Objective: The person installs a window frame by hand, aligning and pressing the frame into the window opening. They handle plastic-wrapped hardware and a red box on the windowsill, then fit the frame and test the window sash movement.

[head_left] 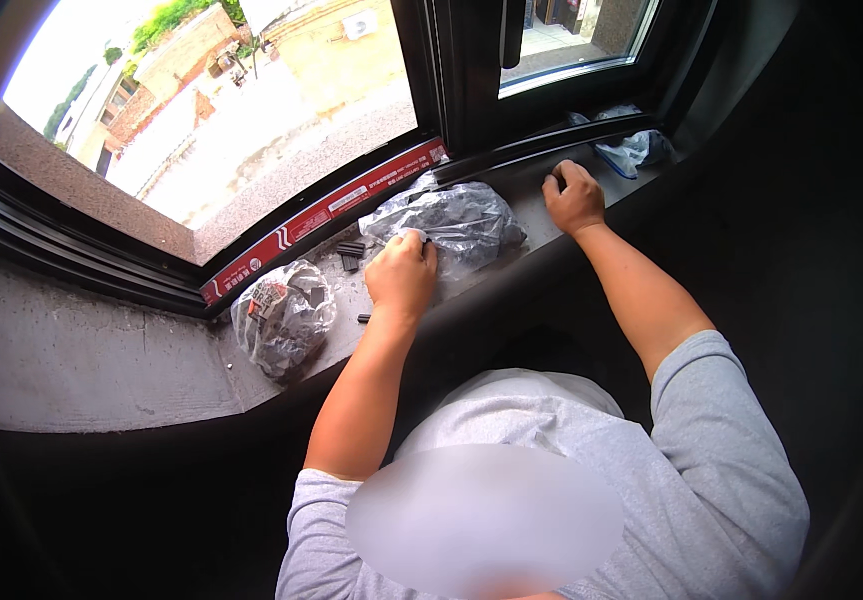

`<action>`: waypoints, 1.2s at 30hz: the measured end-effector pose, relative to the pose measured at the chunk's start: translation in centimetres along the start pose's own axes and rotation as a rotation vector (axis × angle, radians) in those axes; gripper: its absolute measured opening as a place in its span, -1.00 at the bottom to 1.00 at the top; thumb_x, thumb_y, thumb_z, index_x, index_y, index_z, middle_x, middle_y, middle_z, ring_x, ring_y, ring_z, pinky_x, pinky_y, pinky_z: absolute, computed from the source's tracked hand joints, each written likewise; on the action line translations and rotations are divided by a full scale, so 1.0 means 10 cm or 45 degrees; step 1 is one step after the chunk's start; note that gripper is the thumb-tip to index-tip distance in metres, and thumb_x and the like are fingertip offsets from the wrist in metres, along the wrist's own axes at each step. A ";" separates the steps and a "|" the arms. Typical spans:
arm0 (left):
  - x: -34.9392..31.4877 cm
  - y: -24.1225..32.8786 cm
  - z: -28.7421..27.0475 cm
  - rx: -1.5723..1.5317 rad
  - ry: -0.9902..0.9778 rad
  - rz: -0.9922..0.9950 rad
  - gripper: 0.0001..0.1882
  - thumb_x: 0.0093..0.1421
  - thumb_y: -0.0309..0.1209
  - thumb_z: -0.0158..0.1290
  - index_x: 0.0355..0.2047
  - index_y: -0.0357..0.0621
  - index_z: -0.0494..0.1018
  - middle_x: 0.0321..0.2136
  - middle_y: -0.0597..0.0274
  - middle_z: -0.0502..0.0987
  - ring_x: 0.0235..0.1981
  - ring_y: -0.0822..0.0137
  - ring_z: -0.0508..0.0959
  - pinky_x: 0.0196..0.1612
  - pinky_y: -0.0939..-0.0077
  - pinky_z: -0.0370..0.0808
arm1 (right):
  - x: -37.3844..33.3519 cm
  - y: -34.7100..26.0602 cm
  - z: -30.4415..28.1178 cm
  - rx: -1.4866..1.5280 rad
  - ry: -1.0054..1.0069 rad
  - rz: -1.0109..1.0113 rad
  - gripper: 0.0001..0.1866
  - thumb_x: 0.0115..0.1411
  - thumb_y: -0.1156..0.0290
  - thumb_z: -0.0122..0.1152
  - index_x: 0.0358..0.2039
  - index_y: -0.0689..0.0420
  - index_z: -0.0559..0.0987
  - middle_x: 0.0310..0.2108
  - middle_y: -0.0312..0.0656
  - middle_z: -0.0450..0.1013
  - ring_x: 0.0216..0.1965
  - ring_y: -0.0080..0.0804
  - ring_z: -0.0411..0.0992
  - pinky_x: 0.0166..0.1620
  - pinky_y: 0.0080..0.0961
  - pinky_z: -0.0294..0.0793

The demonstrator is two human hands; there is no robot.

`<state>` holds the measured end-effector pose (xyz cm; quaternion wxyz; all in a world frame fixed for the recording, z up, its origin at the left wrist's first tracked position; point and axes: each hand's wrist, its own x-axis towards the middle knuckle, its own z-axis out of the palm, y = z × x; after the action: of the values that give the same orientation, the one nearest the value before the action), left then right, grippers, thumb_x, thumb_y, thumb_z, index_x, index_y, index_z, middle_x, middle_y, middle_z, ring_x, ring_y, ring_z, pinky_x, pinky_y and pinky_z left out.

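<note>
On the window sill, a clear plastic bag full of dark pieces lies against the window frame. My left hand is closed at the bag's near left edge, its fingers pinching the plastic. Farther right, my right hand hovers by the sill with curled fingers; a dark spot shows at the fingertips, too small to name. Left of my left hand sit several small black ribbed pieces. A second clear bag, with dark pieces and an orange-and-white label inside, rests at the sill's left end.
A black-framed window rises behind the sill, with red printed tape along its lower frame. Another crumpled clear bag lies at the right by the frame. The sill's dark front edge curves between me and the bags.
</note>
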<state>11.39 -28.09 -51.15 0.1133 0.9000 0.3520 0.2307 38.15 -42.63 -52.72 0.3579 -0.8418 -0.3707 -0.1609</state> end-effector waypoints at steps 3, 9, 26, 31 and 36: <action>-0.01 0.00 0.02 -0.050 0.078 0.007 -0.71 0.12 -0.14 0.21 -0.36 -0.11 0.51 -0.40 0.12 0.61 -0.38 -0.02 0.63 -0.32 0.12 0.54 | 0.00 -0.01 -0.01 0.001 0.006 -0.007 -0.86 0.13 0.32 0.19 -0.45 0.10 0.49 -0.39 -0.11 0.54 -0.30 0.03 0.52 -0.20 -0.10 0.50; 0.03 -0.04 0.05 -0.156 0.152 0.027 -0.75 0.11 -0.20 0.22 -0.38 -0.13 0.53 -0.43 0.11 0.58 -0.42 -0.03 0.60 -0.34 0.13 0.51 | 0.00 -0.03 -0.01 0.005 0.027 -0.021 -0.86 0.12 0.31 0.20 -0.45 0.10 0.49 -0.40 -0.11 0.54 -0.31 0.03 0.52 -0.20 -0.10 0.50; 0.15 -1.01 -1.52 -0.687 0.319 -0.127 -0.81 0.28 -0.41 0.19 -0.17 -0.28 0.62 -0.41 0.25 0.61 -0.38 0.50 0.52 -0.29 0.60 0.45 | -0.03 0.05 -0.02 -0.005 -0.015 -0.040 -0.87 0.16 0.35 0.18 -0.41 0.13 0.50 -0.36 -0.04 0.52 -0.26 0.04 0.51 -0.17 -0.13 0.49; 0.47 -1.69 -2.07 -0.297 0.118 -0.571 -0.82 0.17 -0.41 0.21 -0.27 -0.25 0.63 -0.55 0.18 0.62 -0.53 0.46 0.55 -0.39 0.51 0.49 | 0.00 0.01 -0.01 -0.005 -0.029 -0.050 -0.87 0.16 0.37 0.20 -0.41 0.16 0.49 -0.36 -0.03 0.51 -0.28 0.06 0.49 -0.21 -0.12 0.48; 0.56 -1.94 -1.95 0.181 -0.080 -0.581 -0.85 0.20 -0.35 0.15 -0.30 -0.14 0.61 -0.45 0.06 0.63 -0.41 0.16 0.63 -0.29 0.29 0.53 | 0.00 0.00 0.00 0.019 -0.013 -0.071 -0.87 0.15 0.39 0.20 -0.41 0.16 0.48 -0.38 -0.03 0.50 -0.29 0.08 0.49 -0.21 -0.12 0.47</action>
<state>-5.92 -9.39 -39.44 0.1097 0.8096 0.5579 0.1458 38.14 -42.62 -52.66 0.3577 -0.8292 -0.3970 -0.1638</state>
